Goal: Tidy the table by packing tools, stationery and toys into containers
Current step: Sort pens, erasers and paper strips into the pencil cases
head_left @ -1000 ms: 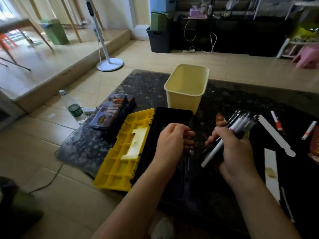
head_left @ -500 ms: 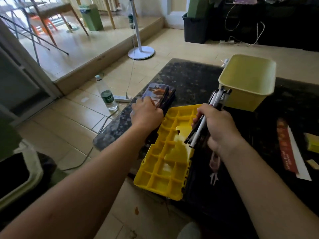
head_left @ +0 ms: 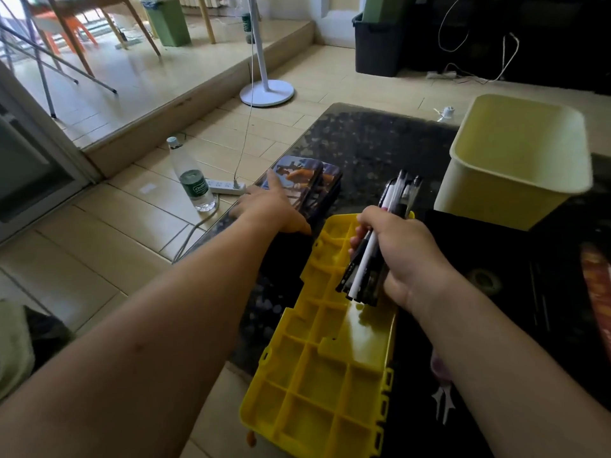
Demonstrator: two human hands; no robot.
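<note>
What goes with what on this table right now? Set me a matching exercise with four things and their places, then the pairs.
Things
1. pens
2. pencil case
3. yellow bin
4. water bottle

Places
A. off the table, beside the power strip
B. at the table's left edge, with the left hand reaching over it, fingers straight
C. gripped in the right hand, above the toolbox lid
D. standing on the table at the far right

Pairs: 1-C, 2-B, 3-D, 4-A
</note>
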